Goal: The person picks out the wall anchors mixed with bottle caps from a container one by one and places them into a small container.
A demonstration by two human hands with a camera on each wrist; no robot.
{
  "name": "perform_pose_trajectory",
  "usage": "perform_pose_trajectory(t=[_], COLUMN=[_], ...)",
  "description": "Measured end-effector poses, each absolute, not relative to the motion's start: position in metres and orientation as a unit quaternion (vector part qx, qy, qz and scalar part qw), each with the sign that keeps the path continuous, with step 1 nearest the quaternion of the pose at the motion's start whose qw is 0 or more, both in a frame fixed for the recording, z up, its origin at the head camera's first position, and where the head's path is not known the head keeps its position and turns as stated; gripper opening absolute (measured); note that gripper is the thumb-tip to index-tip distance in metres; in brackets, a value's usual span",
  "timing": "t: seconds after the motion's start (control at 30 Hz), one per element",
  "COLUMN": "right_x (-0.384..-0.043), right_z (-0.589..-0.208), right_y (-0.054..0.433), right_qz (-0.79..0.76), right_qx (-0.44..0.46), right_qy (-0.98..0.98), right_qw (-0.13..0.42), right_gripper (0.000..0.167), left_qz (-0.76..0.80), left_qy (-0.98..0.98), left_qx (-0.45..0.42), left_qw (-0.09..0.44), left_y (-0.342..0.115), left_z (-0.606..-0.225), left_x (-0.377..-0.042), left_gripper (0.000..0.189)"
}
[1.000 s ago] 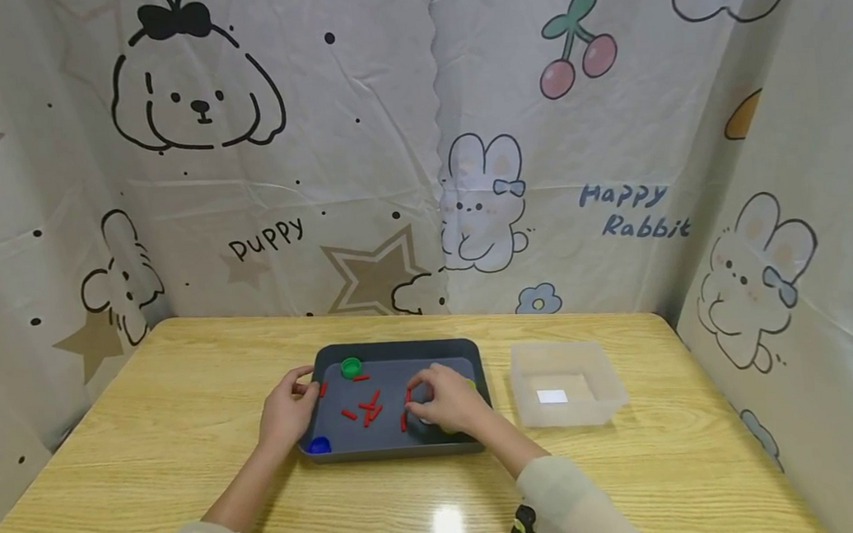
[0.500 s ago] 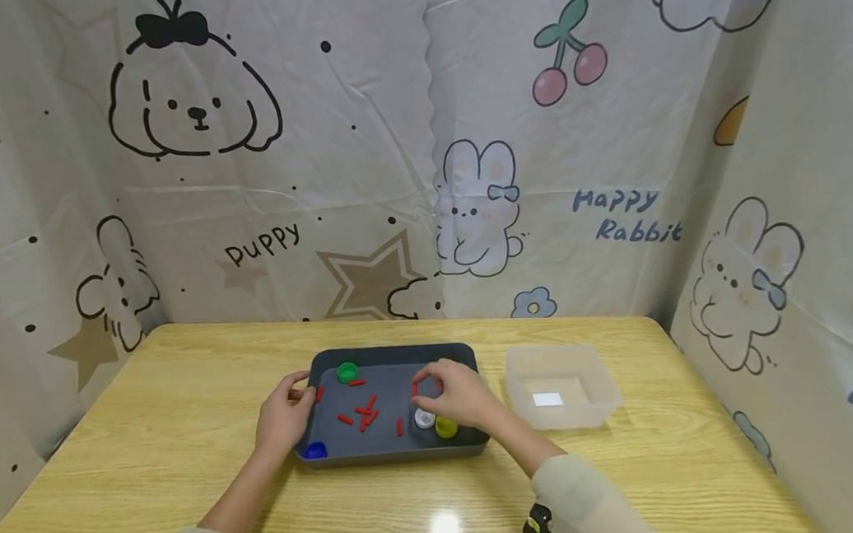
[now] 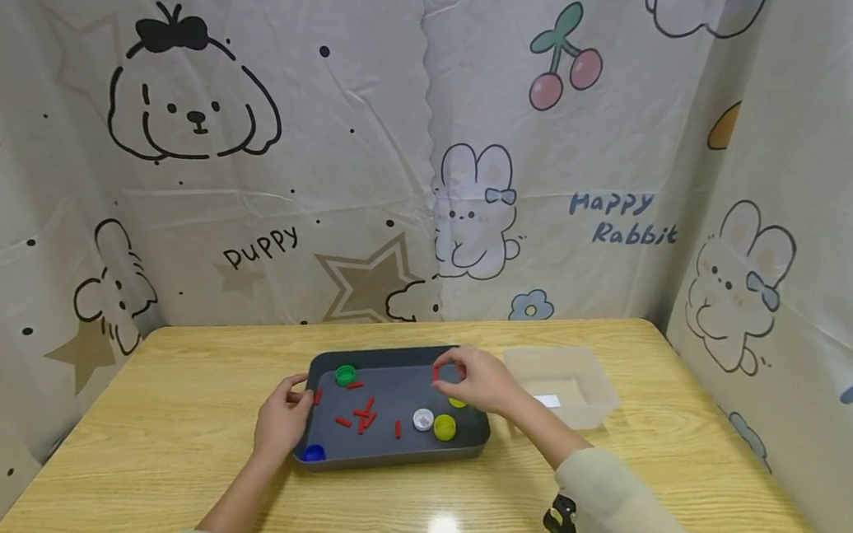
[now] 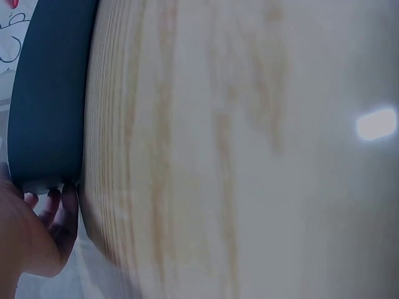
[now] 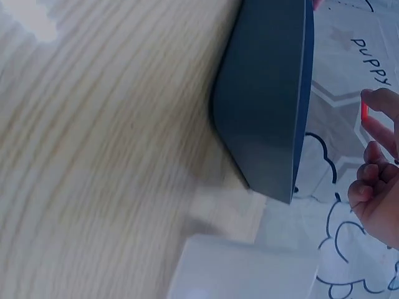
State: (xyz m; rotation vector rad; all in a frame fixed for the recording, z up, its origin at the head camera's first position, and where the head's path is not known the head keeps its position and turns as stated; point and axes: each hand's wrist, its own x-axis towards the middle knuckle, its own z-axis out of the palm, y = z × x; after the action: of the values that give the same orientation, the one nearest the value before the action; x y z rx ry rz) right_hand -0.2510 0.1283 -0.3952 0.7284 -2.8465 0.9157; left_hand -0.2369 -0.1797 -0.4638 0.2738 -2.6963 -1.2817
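A dark grey tray [image 3: 397,380] lies on the table. My left hand [image 3: 283,421] holds its left end, and in the left wrist view the fingers [image 4: 67,208] curl against the tray's wall [image 4: 50,93]. My right hand [image 3: 482,382] is over the tray's right part, pinching a small red stick [image 3: 436,374] upright between thumb and fingertip. That red stick [image 5: 365,111] also shows in the right wrist view. Several similar red sticks [image 3: 368,416] lie scattered on the tray floor. A white round cap [image 3: 423,419] and a yellow cap [image 3: 444,427] sit below the right hand, which partly hides another yellow piece [image 3: 457,402].
A green cap [image 3: 345,375] is at the tray's back left, a blue cap [image 3: 313,453] at its front left corner. Just right of the tray stands a translucent plastic box [image 3: 594,387], partly behind the right forearm. A printed curtain [image 3: 358,139] hangs behind the table.
My right hand has picked a red stick up from the tray floor and carried it right and towards the back. This uncovered the white and yellow caps. My left hand stays at the tray's end.
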Motion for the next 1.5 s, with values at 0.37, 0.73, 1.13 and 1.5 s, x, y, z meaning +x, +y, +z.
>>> perform_pose_trajectory(t=[0.37,0.73,1.13,1.5], right_x=[-0.254,-0.258,-0.257,-0.257], right_z=[-0.388,-0.386,-0.394,-0.399], right_y=[0.153,0.183,0.216,0.240], right_qz=[0.298,0.312,0.325,0.304], right_qx=[0.189,0.156,0.124,0.105], right_qy=[-0.935,-0.935,-0.936,-0.944], right_qw=[0.042,0.057,0.060,0.068], right_gripper=[0.028,0.028,0.028,0.031], left_qz=[-0.427,-0.427,-0.431,-0.430], left_qy=[-0.897,-0.897,-0.896,-0.896], left_qx=[0.088,0.087,0.086,0.083], left_qw=[0.073,0.073,0.071,0.070], left_y=[-0.180,-0.182,-0.180,-0.180], left_z=[-0.464,-0.465,-0.465,-0.464], left_x=[-0.235,-0.234,-0.234,-0.235], left_gripper=[0.040,0.040,0.040,0.040])
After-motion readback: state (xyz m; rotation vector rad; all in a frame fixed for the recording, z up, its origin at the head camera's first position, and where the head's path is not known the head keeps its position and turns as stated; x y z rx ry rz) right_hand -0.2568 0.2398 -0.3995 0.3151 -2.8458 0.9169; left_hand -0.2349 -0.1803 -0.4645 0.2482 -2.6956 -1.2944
